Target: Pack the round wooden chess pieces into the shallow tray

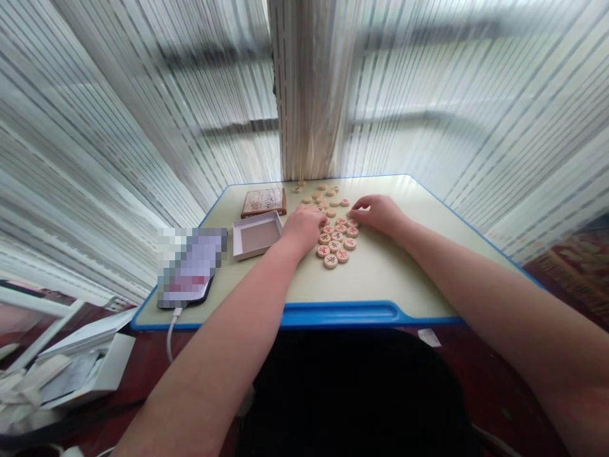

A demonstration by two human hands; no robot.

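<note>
Discs [335,245] marked red or dark cluster on the pale surface [380,279], between left grip [304,226] and right grip [379,212] and nearer the body; whether either grasps one, I cannot tell.

Shows left hand [304,227] and right hand [380,212] with bent fingers above a pale table [380,289]. Includes red-marked and black-marked round pieces [337,236] on the near side of the fingers, and scattered discs [322,186] beyond. Presents, leftward of the left fingers, an open shallow tray [259,237], a patterned box [264,201] and, farther out, a pixelated phone [193,270].
</note>
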